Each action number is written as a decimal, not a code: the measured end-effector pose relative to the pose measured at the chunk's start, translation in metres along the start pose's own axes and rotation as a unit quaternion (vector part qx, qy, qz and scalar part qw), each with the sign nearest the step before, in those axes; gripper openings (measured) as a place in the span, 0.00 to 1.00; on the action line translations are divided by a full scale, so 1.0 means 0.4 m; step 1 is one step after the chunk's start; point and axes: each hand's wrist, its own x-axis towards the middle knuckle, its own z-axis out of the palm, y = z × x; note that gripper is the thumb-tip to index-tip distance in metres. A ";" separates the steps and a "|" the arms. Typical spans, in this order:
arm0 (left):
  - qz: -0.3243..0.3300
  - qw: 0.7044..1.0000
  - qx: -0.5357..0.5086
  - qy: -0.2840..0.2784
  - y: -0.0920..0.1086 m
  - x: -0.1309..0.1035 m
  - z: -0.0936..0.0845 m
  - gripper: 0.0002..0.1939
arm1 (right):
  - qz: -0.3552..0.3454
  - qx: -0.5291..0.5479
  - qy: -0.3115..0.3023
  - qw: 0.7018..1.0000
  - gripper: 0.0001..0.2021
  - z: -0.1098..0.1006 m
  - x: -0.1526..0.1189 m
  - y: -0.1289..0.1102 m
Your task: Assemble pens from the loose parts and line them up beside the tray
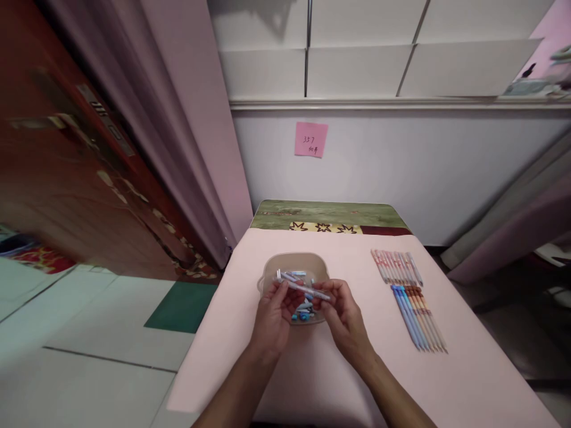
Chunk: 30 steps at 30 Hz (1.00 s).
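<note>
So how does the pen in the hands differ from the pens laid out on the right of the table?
The held pen is pinched between left hand and right hand above the clear bowl; the laid-out pens rest on the pink table. The held pen is single and angled crosswise; the laid-out pens lie side by side in rows. All are slim pens.

Pale pink tabletop [468, 368] under the hands [307, 315]; between them a white pen [306, 289] over a clear tub [267, 276] of blue-and-white bits. Right of the hands, pens [413, 297] in white-red, blue and brown-orange. Beyond, a pink sticky note [311, 139].
</note>
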 end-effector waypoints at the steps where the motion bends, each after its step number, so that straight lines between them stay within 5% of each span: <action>1: 0.002 1.000 -0.005 0.006 0.003 0.002 -0.002 0.11 | 0.005 0.021 -0.002 1.000 0.10 0.001 0.000 0.001; 6: 0.054 0.998 0.018 0.017 0.013 0.005 0.000 0.13 | 0.049 0.054 0.033 0.997 0.12 0.003 0.003 0.012; 13: 0.186 0.963 0.197 -0.006 0.015 -0.007 0.008 0.11 | 0.154 0.137 0.072 0.976 0.16 0.013 0.016 0.044; 20: 0.200 0.948 0.245 -0.032 0.033 -0.028 0.033 0.12 | 0.274 0.300 0.036 0.913 0.15 0.035 0.012 0.065; 30: 0.224 0.948 0.225 -0.018 0.051 -0.020 0.038 0.10 | 0.349 0.338 0.044 0.873 0.14 0.015 -0.006 0.071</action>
